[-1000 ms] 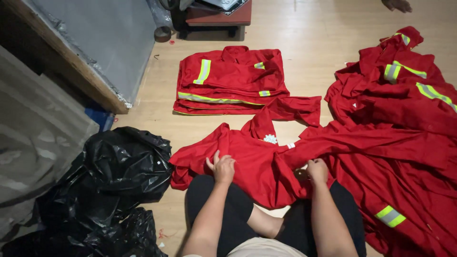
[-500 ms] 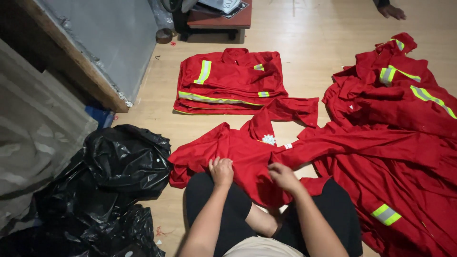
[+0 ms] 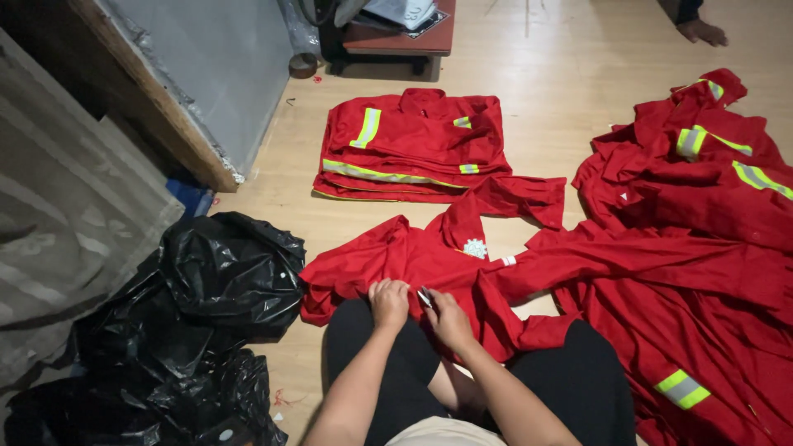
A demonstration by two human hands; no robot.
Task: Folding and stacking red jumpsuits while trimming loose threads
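the left hand (image 3: pixel 389 301) pinches a fold of the red garment (image 3: pixel 429 256) spread on the floor over the person's knees, fingers closed on the cloth. just beside it, the right hand (image 3: pixel 448 318) grips a small metal tool (image 3: pixel 424 297), fingers clamped around it, its tip at the fabric. a folded stack of red garments (image 3: pixel 410 146) lies beyond, a loose red heap (image 3: pixel 702 215) to the right, black plastic bags (image 3: pixel 190 330) to the left.

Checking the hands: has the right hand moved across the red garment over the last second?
Yes. The right hand slid left along the red garment, closing on the left hand.
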